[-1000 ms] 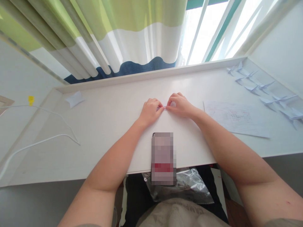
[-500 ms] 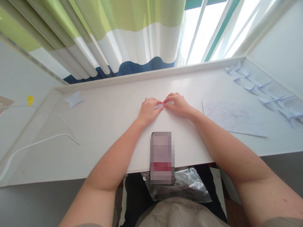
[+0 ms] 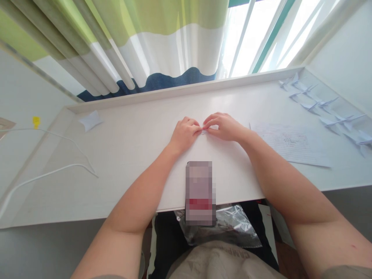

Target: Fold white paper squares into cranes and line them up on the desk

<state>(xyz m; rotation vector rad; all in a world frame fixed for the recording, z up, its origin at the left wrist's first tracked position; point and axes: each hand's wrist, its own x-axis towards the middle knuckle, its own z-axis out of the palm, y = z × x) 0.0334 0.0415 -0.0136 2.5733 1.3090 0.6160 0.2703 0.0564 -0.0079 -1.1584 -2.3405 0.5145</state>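
Mid-desk, my left hand [image 3: 185, 135] and my right hand [image 3: 226, 126] meet over a small piece of folded white paper [image 3: 204, 132]. My left thumb and fingers are closed in a pinch at its left side. The right thumb and forefinger pinch it from the other side, their tips almost touching the left ones. Most of the paper is hidden under my fingers, so its shape cannot be made out. Just this side of the hands lies a phone [image 3: 199, 190], its screen blurred, jutting over the desk's front edge.
Several folded paper figures [image 3: 319, 104] stand along the right side of the white desk [image 3: 139, 155]. A lined sheet with writing [image 3: 290, 143] lies partly behind my right forearm. At the back left is a white paper piece [image 3: 91, 121]; a white cable [image 3: 58, 169] curves nearby. Clear plastic [image 3: 235, 224] covers my lap.
My fingertips have shifted slightly on the paper, and less of it shows between them. The right hand sits a little farther right. The view has moved slightly.
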